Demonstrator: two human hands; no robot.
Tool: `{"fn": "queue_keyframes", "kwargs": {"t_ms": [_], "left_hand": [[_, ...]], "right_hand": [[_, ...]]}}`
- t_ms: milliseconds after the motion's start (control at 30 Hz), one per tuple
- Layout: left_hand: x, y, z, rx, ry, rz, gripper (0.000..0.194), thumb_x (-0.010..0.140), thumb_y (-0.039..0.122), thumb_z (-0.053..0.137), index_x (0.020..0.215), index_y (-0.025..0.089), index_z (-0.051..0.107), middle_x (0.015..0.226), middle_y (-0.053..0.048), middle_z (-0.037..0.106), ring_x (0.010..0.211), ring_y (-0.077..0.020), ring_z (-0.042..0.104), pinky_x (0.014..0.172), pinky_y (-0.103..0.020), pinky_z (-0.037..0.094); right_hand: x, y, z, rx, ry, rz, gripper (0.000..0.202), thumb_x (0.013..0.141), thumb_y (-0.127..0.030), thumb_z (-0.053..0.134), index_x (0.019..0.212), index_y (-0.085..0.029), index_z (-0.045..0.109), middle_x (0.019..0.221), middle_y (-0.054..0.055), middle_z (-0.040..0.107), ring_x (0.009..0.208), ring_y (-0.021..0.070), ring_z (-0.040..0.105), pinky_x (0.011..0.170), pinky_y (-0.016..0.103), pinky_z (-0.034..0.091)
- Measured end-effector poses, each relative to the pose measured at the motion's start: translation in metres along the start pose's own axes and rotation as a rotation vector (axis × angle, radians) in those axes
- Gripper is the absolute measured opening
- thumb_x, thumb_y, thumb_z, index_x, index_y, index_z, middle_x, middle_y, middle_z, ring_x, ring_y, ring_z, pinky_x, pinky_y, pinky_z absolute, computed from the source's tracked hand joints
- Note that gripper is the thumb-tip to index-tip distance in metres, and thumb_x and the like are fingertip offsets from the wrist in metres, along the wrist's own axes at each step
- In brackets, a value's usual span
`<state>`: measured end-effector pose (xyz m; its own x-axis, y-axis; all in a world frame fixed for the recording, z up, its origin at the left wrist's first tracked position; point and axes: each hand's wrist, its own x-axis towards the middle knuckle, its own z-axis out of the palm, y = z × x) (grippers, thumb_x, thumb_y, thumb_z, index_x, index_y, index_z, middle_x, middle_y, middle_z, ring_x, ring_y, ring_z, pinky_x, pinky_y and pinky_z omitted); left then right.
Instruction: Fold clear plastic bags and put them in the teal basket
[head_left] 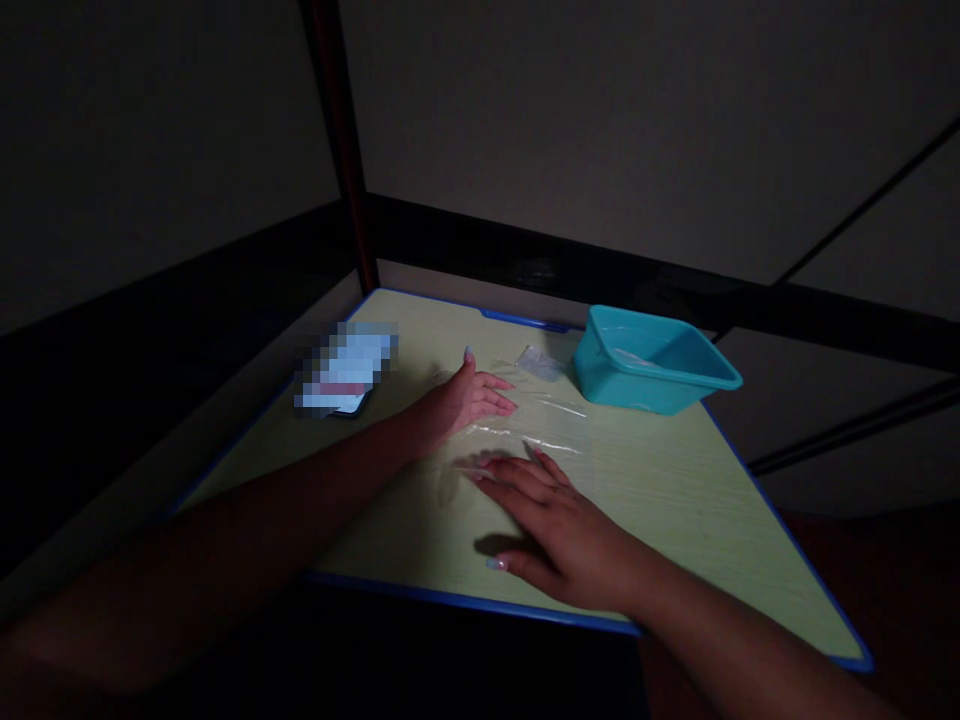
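A clear plastic sheet or bag [540,425] lies on the table, its creases catching the light; its full outline is hard to make out. My left hand [465,400] rests at its left side, thumb raised and fingers stretched out to the right. Nearer to me, my right hand [544,515] spreads over the sheet's front edge, fingers pointing left and thumb apart. Both hands seem to touch the plastic without gripping it. Beyond them lies a small, crumpled clear packet [541,363].
The pale yellow table [675,530] has a blue rim. A turquoise plastic basin [637,390] stands at the back right with something whitish inside. On the left lies a phone [349,370] with a lit, blurred-out screen. Dark walls close off the back and left.
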<state>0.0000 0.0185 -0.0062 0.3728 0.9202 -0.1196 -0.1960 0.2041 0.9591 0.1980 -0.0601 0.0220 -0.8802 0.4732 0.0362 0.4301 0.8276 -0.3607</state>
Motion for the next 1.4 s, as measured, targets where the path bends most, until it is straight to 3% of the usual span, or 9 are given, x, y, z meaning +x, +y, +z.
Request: {"fn": "queue_keyframes", "kwargs": {"t_ms": [500,667,800,867,1000,1100,1167,1267,1400], "left_hand": [[-0.004,0.005,0.003,0.126,0.186,0.138,0.064,0.089,0.060,0.018,0.138,0.021,0.032,0.116,-0.011,0.059,0.113,-0.0230,0.052,0.100,-0.043,0.032],[-0.004,0.007,0.001,0.255,0.381,0.247,0.054,0.091,0.052,0.023,0.123,0.017,0.048,0.108,-0.010,0.060,0.102,-0.0216,0.056,0.090,-0.037,0.041],[-0.012,0.014,0.005,0.471,0.426,0.311,0.045,0.087,0.054,0.033,0.082,0.017,0.058,0.071,-0.002,0.059,0.065,-0.0135,0.057,0.061,-0.025,0.045],[-0.020,0.022,0.006,0.514,0.304,0.247,0.053,0.086,0.058,0.030,0.061,0.017,0.052,0.050,0.003,0.048,0.045,-0.0094,0.047,0.048,-0.022,0.039],[-0.035,0.039,0.004,0.589,-0.199,0.088,0.067,0.081,0.069,0.028,0.043,0.017,0.047,0.035,0.003,0.040,0.031,-0.0065,0.037,0.038,-0.020,0.033],[-0.040,0.045,0.002,0.599,-0.608,-0.081,0.065,0.078,0.071,0.036,0.050,0.017,0.060,0.035,0.002,0.045,0.031,-0.0076,0.039,0.037,-0.021,0.033],[-0.040,0.044,0.002,0.567,-0.724,-0.187,0.061,0.078,0.068,0.039,0.066,0.016,0.068,0.043,0.000,0.054,0.033,-0.0091,0.045,0.037,-0.021,0.034],[-0.035,0.039,0.002,0.596,-0.570,-0.186,0.051,0.080,0.060,0.045,0.081,0.015,0.068,0.054,-0.001,0.061,0.036,-0.0085,0.049,0.036,-0.019,0.033],[-0.027,0.035,0.002,0.542,-0.178,0.103,0.042,0.085,0.050,0.043,0.073,0.014,0.062,0.049,0.004,0.051,0.039,-0.0063,0.046,0.042,-0.019,0.036]], "right_hand": [[-0.003,0.012,0.009,-0.080,0.074,0.167,0.064,0.085,-0.044,0.049,0.141,-0.021,0.027,0.147,0.013,0.026,0.136,0.0272,0.017,0.107,0.054,0.014],[-0.003,0.014,0.012,-0.091,0.073,0.189,0.064,0.085,-0.047,0.048,0.141,-0.020,0.028,0.148,0.014,0.022,0.136,0.0283,0.015,0.107,0.056,0.014],[-0.002,0.014,0.011,-0.066,0.124,0.159,0.060,0.085,-0.043,0.050,0.139,-0.024,0.031,0.148,0.012,0.024,0.136,0.0286,0.017,0.106,0.056,0.016],[0.000,0.015,0.010,-0.049,0.178,0.151,0.056,0.085,-0.039,0.051,0.137,-0.025,0.035,0.147,0.011,0.026,0.135,0.0281,0.019,0.106,0.054,0.018],[0.003,0.020,0.010,-0.053,0.250,0.167,0.054,0.085,-0.036,0.052,0.135,-0.023,0.038,0.145,0.012,0.028,0.133,0.0286,0.022,0.106,0.054,0.021],[0.004,0.025,0.011,-0.067,0.269,0.195,0.057,0.085,-0.036,0.052,0.138,-0.023,0.034,0.145,0.013,0.028,0.132,0.0295,0.024,0.104,0.055,0.022],[0.003,0.028,0.010,-0.065,0.279,0.199,0.057,0.084,-0.036,0.053,0.137,-0.022,0.035,0.144,0.013,0.030,0.132,0.0295,0.025,0.104,0.054,0.023],[0.002,0.030,0.007,-0.060,0.308,0.191,0.052,0.084,-0.033,0.053,0.133,-0.022,0.040,0.141,0.013,0.034,0.131,0.0283,0.027,0.104,0.052,0.026],[0.001,0.033,0.001,-0.041,0.403,0.205,0.045,0.086,-0.032,0.050,0.129,-0.021,0.044,0.136,0.013,0.040,0.129,0.0258,0.031,0.104,0.047,0.029]]}}
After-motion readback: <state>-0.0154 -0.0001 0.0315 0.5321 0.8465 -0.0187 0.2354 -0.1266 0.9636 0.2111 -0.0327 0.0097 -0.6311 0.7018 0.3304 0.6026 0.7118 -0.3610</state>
